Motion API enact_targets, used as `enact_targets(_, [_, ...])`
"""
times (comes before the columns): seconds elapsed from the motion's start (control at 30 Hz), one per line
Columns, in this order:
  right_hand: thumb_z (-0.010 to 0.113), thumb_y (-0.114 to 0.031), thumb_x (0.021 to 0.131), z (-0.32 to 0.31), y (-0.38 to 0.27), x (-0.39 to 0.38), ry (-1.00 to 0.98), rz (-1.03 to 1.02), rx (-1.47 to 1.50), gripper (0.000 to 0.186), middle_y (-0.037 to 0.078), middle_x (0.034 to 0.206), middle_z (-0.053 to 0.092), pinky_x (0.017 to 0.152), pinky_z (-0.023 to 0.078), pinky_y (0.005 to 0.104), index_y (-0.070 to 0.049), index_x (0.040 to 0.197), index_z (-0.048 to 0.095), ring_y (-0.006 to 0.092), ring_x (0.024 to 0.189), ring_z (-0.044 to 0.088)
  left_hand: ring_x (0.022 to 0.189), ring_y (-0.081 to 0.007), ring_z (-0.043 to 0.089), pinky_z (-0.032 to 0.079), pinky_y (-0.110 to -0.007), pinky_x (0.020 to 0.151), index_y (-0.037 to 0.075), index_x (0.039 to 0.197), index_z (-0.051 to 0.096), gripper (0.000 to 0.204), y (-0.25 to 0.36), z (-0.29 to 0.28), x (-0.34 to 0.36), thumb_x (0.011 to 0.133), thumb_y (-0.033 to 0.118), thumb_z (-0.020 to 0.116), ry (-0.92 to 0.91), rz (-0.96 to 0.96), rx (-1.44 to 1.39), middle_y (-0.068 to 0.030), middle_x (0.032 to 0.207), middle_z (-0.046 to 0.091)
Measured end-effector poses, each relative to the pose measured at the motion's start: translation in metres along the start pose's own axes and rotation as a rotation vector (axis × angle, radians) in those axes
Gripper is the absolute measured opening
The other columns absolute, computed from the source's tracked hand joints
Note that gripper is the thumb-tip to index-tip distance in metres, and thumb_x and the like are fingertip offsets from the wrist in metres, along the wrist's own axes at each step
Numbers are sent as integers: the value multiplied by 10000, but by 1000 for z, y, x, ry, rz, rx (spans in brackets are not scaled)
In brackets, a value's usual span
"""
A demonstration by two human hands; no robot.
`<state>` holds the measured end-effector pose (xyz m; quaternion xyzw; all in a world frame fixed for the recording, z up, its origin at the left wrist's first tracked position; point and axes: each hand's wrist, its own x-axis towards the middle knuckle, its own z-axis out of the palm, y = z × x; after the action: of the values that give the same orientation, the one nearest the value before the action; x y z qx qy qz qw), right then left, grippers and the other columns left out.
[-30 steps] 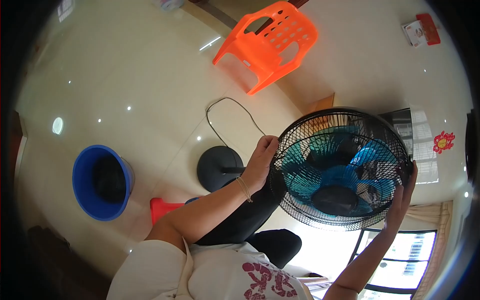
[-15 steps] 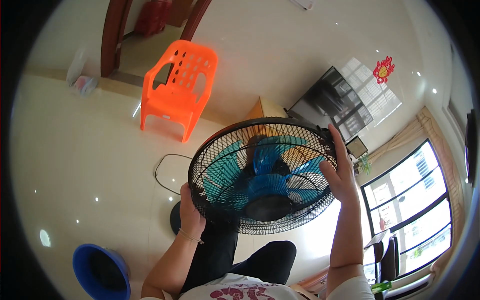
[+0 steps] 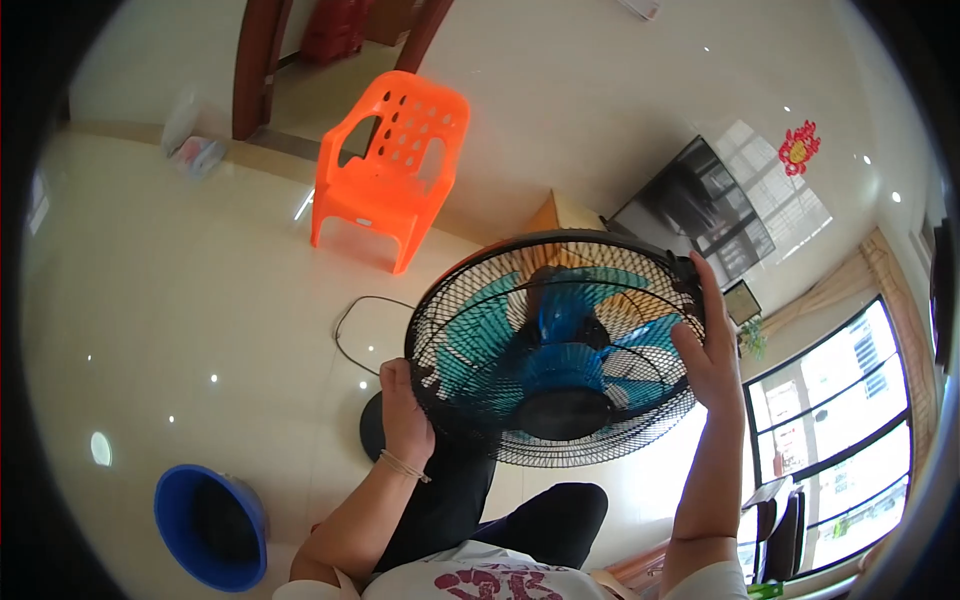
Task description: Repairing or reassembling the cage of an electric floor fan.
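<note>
Between the fingers of both hands, a round, black, wire-caged fan head with translucent blue-green blades (image 3: pixel 560 355) is grasped by its rim, its wide axis slanted upward from left hand (image 3: pixel 407 412) to right hand (image 3: pixel 714 365); neither is nearer.

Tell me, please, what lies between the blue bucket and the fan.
The head view shows there pale floor, part of a round black base, and the left hand holding the fan.
</note>
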<state>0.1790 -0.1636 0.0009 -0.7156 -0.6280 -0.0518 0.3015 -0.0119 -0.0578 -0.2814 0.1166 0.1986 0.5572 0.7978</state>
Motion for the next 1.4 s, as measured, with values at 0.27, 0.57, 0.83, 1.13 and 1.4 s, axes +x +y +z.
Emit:
enact_targets(0.27, [581,-391,855,3,2,2,37,-47,-87,695,202,1254,554,961,464,390,-74,1441,381,287,1102,599,950,-105,562,462,-252,884,-28,1232,520,372,5,13,-11,1035,278,443,135,77,174,-63,1087,599])
enact_targets(0.57, [570,-436,881,3,7,2,58,-70,-106,691,197,1262,548,969,452,389,-93,1448,374,286,1109,587,1027,-144,562,451,-275,936,-47,1250,513,412,-5,16,-10,1057,281,355,146,140,237,-99,1143,597])
enact_targets(0.83, [560,-407,904,4,13,0,48,-79,-51,679,187,1257,553,979,443,376,-68,1457,357,260,1113,582,1152,-149,520,375,-309,1037,41,1364,465,556,3,26,-17,1055,437,227,27,37,37,-38,1275,568])
enact_targets(1.13, [524,-478,885,1,20,0,25,-55,-72,732,187,1360,470,1032,385,411,-84,1473,336,297,1223,495,1227,-155,437,337,-303,1065,33,1465,281,600,0,23,-18,1037,454,292,-77,171,173,-83,1395,421])
enact_targets(1.4, [530,-501,900,3,19,2,69,-123,-69,701,187,1247,555,947,467,384,-96,1449,369,263,1083,601,1111,-160,448,355,-296,1004,-4,1440,264,695,8,24,-23,972,452,501,-115,300,450,-100,1303,421])
